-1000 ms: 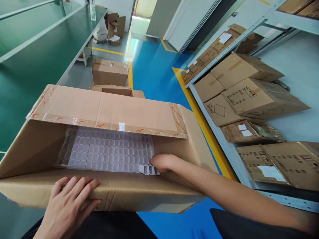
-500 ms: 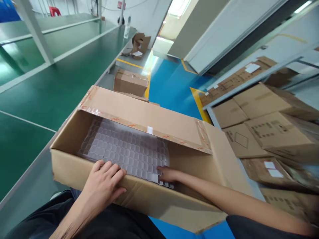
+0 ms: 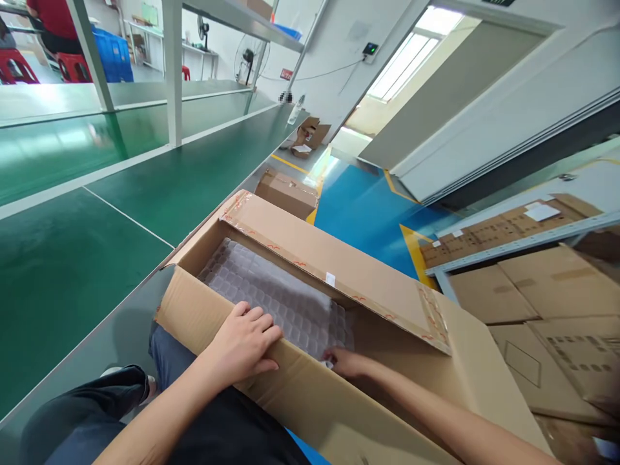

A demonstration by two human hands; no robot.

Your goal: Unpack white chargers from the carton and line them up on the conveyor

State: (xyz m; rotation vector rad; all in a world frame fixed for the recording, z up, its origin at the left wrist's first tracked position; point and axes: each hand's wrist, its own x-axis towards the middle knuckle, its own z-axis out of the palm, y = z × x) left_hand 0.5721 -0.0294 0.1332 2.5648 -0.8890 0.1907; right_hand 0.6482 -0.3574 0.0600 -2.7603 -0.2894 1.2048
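Note:
A long open cardboard box (image 3: 194,294) lies tilted across in front of me, with one flap folded outward on its far side. Inside, toward the left end, is a translucent plastic sheet (image 3: 271,290) with rows of rounded cells, like bubble wrap. My left hand (image 3: 252,342) is hooked over the box's near wall, fingers on top and thumb outside. Reaching into the box, my right hand (image 3: 345,361) pinches the near right corner of the cell sheet, where a small white bit shows. The right fingertips are partly hidden.
A green-topped workbench (image 3: 121,258) with metal posts runs along the left. Stacked cartons (image 3: 542,290) fill a rack on the right. Another carton (image 3: 288,192) stands on the floor beyond the box. Blue floor (image 3: 356,206) with yellow lines lies ahead. A person in red (image 3: 58,22) sits far left.
My view has swung up and left, so box and hands appear lower and further right. The left hand keeps its hold on the wall. The right hand's fingers have closed more on the sheet's corner.

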